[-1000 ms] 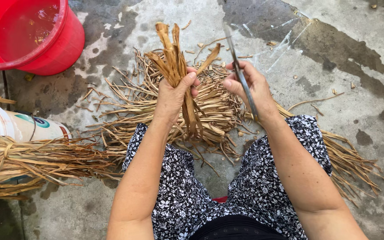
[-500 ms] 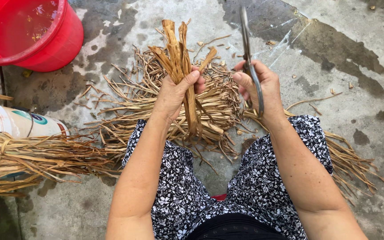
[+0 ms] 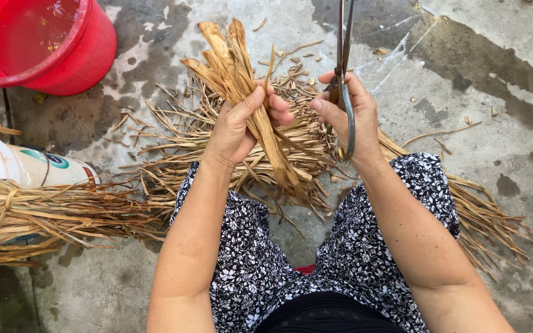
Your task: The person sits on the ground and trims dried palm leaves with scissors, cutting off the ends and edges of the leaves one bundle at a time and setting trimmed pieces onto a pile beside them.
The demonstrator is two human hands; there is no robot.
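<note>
- The bunch of dry leaves (image 3: pixel 242 74) is standing upright above the knees, tips fanned clear for trimming.
- The left hand (image 3: pixel 239 126) is gripping it, fingers wrapped tight.
- The right hand (image 3: pixel 347 114) is closing around scissors (image 3: pixel 343 55), blades pointing away.
- Loose leaves (image 3: pixel 174 154) are lying on the concrete floor (image 3: pixel 476 92), near a red bucket (image 3: pixel 44 43).

Top left, a red plastic bucket (image 3: pixel 44 43) holding water with bits of debris afloat, standing on a grey concrete floor (image 3: pixel 495 92) blotched with dark damp patches. At the left edge, a white tub (image 3: pixel 26 166) with coloured markings lying on its side, partly covered by a tied bundle of dry leaf strips (image 3: pixel 50 216) stretched across it. In the middle, a loose heap of dry strips and trimmings (image 3: pixel 174 148), and another sheaf of strips (image 3: pixel 488 222) fanning out on the right.
</note>
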